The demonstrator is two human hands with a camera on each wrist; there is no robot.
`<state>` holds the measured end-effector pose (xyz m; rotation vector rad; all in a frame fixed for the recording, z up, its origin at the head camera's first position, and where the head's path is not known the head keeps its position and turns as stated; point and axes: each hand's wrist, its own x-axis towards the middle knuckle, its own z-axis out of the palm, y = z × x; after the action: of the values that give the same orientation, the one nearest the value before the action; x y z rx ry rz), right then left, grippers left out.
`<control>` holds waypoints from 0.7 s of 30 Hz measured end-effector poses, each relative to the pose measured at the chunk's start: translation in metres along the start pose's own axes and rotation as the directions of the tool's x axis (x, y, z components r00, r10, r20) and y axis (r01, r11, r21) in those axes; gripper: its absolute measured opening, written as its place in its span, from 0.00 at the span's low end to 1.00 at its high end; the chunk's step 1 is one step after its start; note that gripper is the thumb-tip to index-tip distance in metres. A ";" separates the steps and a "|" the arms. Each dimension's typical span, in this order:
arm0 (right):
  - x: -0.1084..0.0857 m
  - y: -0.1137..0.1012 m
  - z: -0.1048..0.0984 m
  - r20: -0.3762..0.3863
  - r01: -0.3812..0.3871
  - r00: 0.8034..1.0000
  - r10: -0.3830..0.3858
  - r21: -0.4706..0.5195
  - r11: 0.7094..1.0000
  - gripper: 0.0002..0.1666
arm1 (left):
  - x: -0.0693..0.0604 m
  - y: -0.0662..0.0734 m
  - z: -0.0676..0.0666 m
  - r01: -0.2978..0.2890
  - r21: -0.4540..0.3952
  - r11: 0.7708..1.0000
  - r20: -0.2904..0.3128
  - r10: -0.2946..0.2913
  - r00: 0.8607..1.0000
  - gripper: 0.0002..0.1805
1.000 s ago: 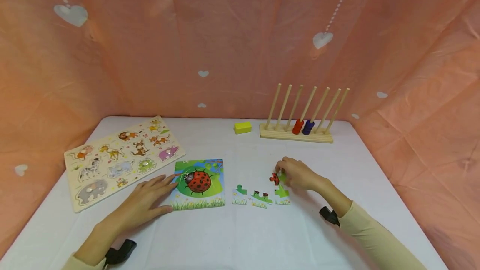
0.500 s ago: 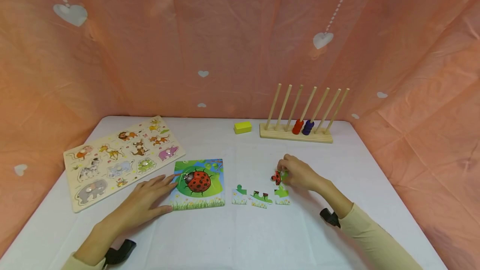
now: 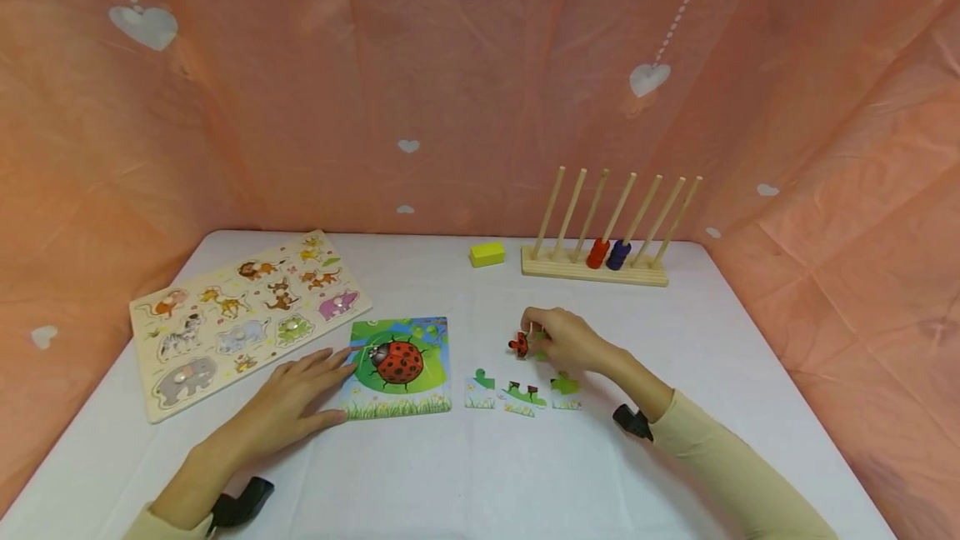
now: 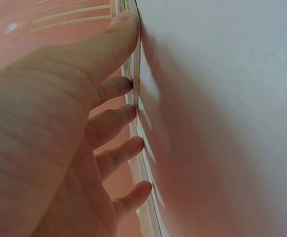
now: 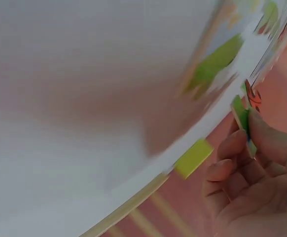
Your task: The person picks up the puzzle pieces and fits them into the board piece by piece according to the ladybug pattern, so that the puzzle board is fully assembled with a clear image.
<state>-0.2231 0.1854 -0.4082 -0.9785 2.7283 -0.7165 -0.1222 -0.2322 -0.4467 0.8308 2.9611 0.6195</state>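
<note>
My right hand pinches a red and green jigsaw piece between thumb and fingers, slightly above the table. In the right wrist view the piece stands on edge in the fingertips. Below it on the cloth lie a left puzzle piece, a middle puzzle piece and a right puzzle piece, with green shapes and grass. My left hand lies with spread fingers along the left edge of a square ladybug picture board. The left wrist view has those fingertips touching a thin edge.
Behind my left hand lies an animal peg puzzle. A yellow block sits at the back, beside a wooden peg rack with red and purple beads. A peach curtain encloses the white table.
My right hand has moved left with the pinched jigsaw piece, away from above the right puzzle piece, which shows more fully now. The left hand has stayed in place.
</note>
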 end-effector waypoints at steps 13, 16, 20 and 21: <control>0.057 -0.065 0.041 0.090 0.159 0.983 -0.160 0.011 0.987 0.12 | -0.001 0.001 0.000 -0.025 0.012 1.000 -0.027 0.025 0.999 0.36; 0.066 -0.075 0.047 0.106 0.158 0.982 -0.157 -0.003 0.987 0.13 | -0.001 0.001 0.000 -0.023 0.010 1.000 -0.029 0.023 0.999 0.36; 0.075 -0.084 0.055 0.117 0.165 0.980 -0.161 -0.024 0.986 0.13 | 0.000 0.001 0.001 -0.008 0.001 1.000 -0.012 0.008 1.000 0.36; 0.077 -0.086 0.056 0.118 0.168 0.980 -0.163 -0.030 0.985 0.12 | 0.000 0.001 0.001 -0.007 0.000 1.000 -0.010 0.007 1.000 0.36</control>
<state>-0.2178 0.0576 -0.4142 -1.2277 2.5938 -0.6128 -0.1218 -0.2315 -0.4471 0.8403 2.9682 0.6263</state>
